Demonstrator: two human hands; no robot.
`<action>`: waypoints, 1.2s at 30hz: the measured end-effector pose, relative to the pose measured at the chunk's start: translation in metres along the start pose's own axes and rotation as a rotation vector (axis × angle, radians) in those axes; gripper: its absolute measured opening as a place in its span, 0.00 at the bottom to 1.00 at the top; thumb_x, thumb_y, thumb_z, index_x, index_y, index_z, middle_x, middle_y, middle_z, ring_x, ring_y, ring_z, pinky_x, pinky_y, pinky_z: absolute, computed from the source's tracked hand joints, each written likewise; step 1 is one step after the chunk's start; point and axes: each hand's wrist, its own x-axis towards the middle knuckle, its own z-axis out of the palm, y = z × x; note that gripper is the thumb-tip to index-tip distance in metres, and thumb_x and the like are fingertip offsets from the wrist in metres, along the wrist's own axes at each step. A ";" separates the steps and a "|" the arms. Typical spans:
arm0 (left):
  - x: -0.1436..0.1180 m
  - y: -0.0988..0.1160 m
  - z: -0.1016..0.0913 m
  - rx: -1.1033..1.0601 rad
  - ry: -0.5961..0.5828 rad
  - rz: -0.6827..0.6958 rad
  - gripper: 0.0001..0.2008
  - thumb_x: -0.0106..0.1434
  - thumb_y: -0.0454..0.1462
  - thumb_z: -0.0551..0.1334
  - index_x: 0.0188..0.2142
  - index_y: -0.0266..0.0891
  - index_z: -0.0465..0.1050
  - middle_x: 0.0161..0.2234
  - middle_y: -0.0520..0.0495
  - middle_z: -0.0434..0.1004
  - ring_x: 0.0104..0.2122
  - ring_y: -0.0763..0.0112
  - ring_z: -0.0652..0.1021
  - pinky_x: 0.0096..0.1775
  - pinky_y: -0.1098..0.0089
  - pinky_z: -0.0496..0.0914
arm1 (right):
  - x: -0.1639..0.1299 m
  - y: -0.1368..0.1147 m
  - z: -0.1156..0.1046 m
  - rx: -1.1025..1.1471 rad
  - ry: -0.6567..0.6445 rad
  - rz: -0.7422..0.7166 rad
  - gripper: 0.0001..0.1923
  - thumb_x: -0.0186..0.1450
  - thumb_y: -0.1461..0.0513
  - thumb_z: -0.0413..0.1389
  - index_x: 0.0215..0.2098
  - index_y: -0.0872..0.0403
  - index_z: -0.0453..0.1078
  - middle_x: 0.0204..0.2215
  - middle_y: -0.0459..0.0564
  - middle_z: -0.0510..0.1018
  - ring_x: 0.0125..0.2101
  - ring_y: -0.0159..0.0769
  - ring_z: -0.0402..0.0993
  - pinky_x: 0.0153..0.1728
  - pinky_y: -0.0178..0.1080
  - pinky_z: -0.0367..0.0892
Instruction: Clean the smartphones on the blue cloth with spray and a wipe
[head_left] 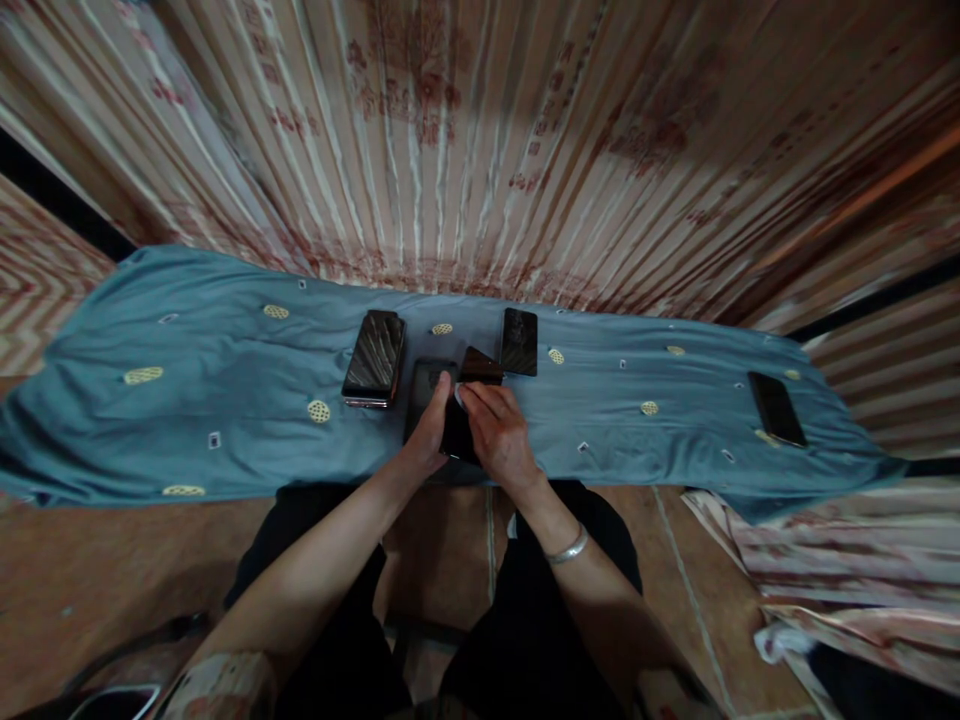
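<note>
Right of the phone stack (374,352), the curled left hand (430,430) holds a phone (459,440) (seemingly lengthwise forward), the right hand (498,432) pinching a white wad (460,395).

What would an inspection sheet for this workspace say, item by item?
Surface: blue patterned cloth, wrinkled.
Job's things: dark phone near the front edge; pale piece over it; angled phone just beyond.
Clutter: phone stack at left; upright-lying phone behind; far-right phone.
Hands: left hand holds the dark phone; right hand pinches the pale piece, fingers bent.
Cables: nothing certain; strap or cord, lower left.
Surroundings: patterned curtain behind; brown floor.
</note>
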 end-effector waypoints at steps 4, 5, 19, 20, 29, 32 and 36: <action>-0.001 0.003 0.001 0.000 0.028 0.028 0.26 0.77 0.48 0.50 0.48 0.29 0.80 0.35 0.41 0.86 0.36 0.63 0.85 0.44 0.66 0.78 | -0.003 -0.008 0.000 0.003 -0.002 -0.034 0.20 0.76 0.67 0.47 0.60 0.56 0.75 0.51 0.60 0.82 0.51 0.43 0.76 0.56 0.47 0.75; 0.000 0.004 0.000 0.002 0.027 0.033 0.26 0.77 0.48 0.51 0.48 0.29 0.81 0.35 0.41 0.86 0.36 0.63 0.85 0.44 0.66 0.78 | -0.003 -0.010 0.000 0.003 -0.002 -0.047 0.20 0.76 0.67 0.47 0.60 0.57 0.75 0.51 0.60 0.82 0.51 0.43 0.76 0.56 0.47 0.75; 0.001 0.006 -0.001 0.036 -0.035 0.044 0.31 0.75 0.53 0.52 0.57 0.30 0.78 0.38 0.40 0.87 0.39 0.60 0.86 0.46 0.64 0.79 | -0.005 -0.019 -0.005 -0.006 -0.043 -0.064 0.20 0.76 0.68 0.47 0.59 0.56 0.76 0.51 0.58 0.82 0.51 0.42 0.77 0.56 0.47 0.76; 0.001 0.007 -0.001 0.047 -0.034 0.047 0.31 0.75 0.53 0.51 0.57 0.31 0.78 0.39 0.40 0.87 0.39 0.60 0.86 0.46 0.64 0.79 | -0.006 -0.021 -0.005 0.006 -0.046 -0.074 0.20 0.76 0.68 0.47 0.59 0.56 0.76 0.51 0.59 0.82 0.51 0.42 0.77 0.56 0.47 0.76; 0.001 0.009 0.001 0.055 -0.012 0.047 0.31 0.76 0.52 0.48 0.56 0.31 0.79 0.36 0.40 0.87 0.38 0.60 0.86 0.44 0.66 0.80 | -0.007 -0.023 -0.006 0.026 -0.047 -0.075 0.19 0.75 0.68 0.49 0.59 0.55 0.76 0.51 0.59 0.83 0.51 0.42 0.77 0.57 0.47 0.76; 0.001 0.012 0.001 0.058 0.009 0.064 0.31 0.77 0.51 0.46 0.55 0.32 0.80 0.34 0.41 0.87 0.38 0.61 0.86 0.43 0.68 0.80 | -0.008 -0.026 -0.006 0.039 -0.048 -0.099 0.19 0.75 0.68 0.49 0.60 0.57 0.75 0.51 0.60 0.82 0.51 0.43 0.77 0.57 0.47 0.76; 0.004 0.017 -0.003 0.082 0.002 0.084 0.32 0.74 0.55 0.50 0.52 0.32 0.81 0.35 0.40 0.87 0.37 0.59 0.86 0.41 0.67 0.80 | -0.010 -0.033 -0.006 0.043 -0.049 -0.137 0.20 0.75 0.69 0.49 0.60 0.57 0.74 0.51 0.59 0.82 0.52 0.42 0.77 0.57 0.46 0.76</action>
